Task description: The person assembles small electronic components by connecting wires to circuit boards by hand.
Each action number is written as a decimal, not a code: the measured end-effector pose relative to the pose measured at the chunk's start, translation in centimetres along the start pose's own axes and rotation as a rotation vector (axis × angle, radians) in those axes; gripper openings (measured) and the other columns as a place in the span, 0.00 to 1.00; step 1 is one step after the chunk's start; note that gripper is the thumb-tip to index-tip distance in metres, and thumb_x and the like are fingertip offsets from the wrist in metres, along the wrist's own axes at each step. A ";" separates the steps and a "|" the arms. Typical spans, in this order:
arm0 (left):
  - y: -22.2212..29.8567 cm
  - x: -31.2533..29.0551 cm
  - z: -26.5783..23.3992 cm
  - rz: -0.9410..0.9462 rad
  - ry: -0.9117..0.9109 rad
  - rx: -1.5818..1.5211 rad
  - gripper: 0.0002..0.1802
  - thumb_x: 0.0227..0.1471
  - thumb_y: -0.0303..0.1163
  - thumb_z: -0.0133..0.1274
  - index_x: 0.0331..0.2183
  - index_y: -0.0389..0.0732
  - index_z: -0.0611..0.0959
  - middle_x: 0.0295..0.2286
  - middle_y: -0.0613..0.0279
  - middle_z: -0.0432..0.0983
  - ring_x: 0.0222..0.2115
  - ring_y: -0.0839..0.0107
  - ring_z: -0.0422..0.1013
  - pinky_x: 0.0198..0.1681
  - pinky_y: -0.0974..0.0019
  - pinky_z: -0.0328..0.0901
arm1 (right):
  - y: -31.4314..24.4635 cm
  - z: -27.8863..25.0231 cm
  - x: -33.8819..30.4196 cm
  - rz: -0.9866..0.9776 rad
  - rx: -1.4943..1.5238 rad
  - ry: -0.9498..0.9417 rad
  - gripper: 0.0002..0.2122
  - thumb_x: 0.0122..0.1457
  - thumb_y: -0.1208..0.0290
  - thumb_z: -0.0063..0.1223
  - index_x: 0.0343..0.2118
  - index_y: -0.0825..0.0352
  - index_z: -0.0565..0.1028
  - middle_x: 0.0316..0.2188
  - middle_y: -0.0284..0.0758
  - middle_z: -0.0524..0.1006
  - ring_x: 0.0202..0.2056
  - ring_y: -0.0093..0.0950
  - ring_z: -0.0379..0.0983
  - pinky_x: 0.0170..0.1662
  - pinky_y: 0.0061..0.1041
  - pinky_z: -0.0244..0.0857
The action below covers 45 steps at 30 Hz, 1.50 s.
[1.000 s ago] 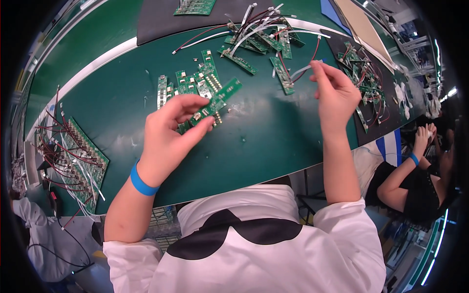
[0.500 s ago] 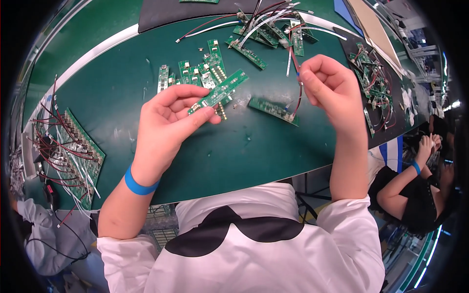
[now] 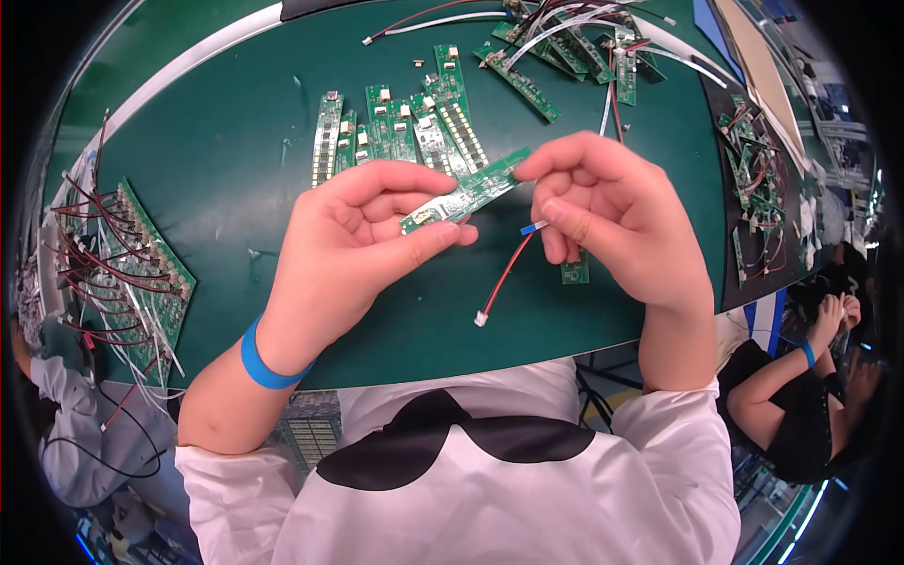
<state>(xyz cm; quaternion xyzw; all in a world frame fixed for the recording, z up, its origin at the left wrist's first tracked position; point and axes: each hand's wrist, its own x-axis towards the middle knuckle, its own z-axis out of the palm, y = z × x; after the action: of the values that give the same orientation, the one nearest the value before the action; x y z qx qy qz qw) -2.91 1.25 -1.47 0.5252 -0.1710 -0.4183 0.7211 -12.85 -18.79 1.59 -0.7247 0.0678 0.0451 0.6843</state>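
Pinched between the thumb and fingers of my left hand [image 3: 363,221] is a narrow green circuit board [image 3: 476,191], tilted up toward the right. The index fingertip of my right hand [image 3: 607,212] touches or nearly touches the board's upper right end. Its thumb and other fingers close on a red and black cable [image 3: 504,271] with a blue band. From this hand the cable hangs down to a white plug at its loose end. Another green board [image 3: 575,269] shows partly below my right hand, which hides the rest of it.
Several upright-lying circuit boards [image 3: 381,122] are grouped beyond my left hand. A pile of wired boards [image 3: 565,42] is at the back right, with more on a black mat [image 3: 753,179] at the right. A wired panel [image 3: 151,268] stands left. A co-worker's arm [image 3: 777,391] is at the far right.
My right hand has moved left and down to the held board, bringing the cable along, its white plug now showing. My left hand keeps the board. The view has shifted slightly.
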 end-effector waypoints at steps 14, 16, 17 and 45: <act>-0.7 -0.4 0.6 -0.068 -0.016 0.133 0.18 0.48 0.14 0.47 0.44 0.27 0.69 0.38 0.49 0.75 0.40 0.64 0.73 0.44 0.69 0.68 | 2.5 3.9 -0.3 -0.289 -0.155 0.281 0.18 0.51 0.90 0.49 0.40 0.70 0.56 0.27 0.40 0.73 0.26 0.20 0.72 0.26 0.12 0.64; -0.8 -0.4 0.8 -0.063 -0.012 0.102 0.18 0.48 0.14 0.47 0.44 0.28 0.69 0.37 0.50 0.75 0.40 0.65 0.73 0.43 0.70 0.68 | 2.9 4.0 -0.3 -0.287 -0.165 0.283 0.18 0.51 0.90 0.49 0.40 0.70 0.55 0.27 0.40 0.73 0.27 0.20 0.73 0.27 0.12 0.65; -0.8 -0.5 0.8 -0.052 -0.008 0.074 0.17 0.48 0.14 0.47 0.43 0.28 0.69 0.37 0.51 0.75 0.40 0.66 0.73 0.43 0.71 0.68 | 3.2 3.9 -0.2 -0.333 -0.228 0.288 0.19 0.50 0.90 0.49 0.40 0.70 0.55 0.28 0.41 0.72 0.27 0.21 0.73 0.28 0.13 0.65; -0.7 -0.2 0.6 -0.114 -0.002 0.241 0.16 0.48 0.15 0.48 0.42 0.27 0.71 0.36 0.51 0.76 0.40 0.67 0.73 0.45 0.72 0.67 | 3.5 4.1 0.0 -0.381 -0.269 0.333 0.20 0.49 0.91 0.51 0.39 0.70 0.55 0.29 0.40 0.71 0.29 0.22 0.73 0.31 0.15 0.69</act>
<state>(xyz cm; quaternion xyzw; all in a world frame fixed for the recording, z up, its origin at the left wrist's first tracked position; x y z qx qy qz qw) -3.78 0.94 -1.83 0.6166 -0.1908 -0.4355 0.6275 -13.26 -14.93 -2.06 -0.8060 0.0354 -0.1955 0.5575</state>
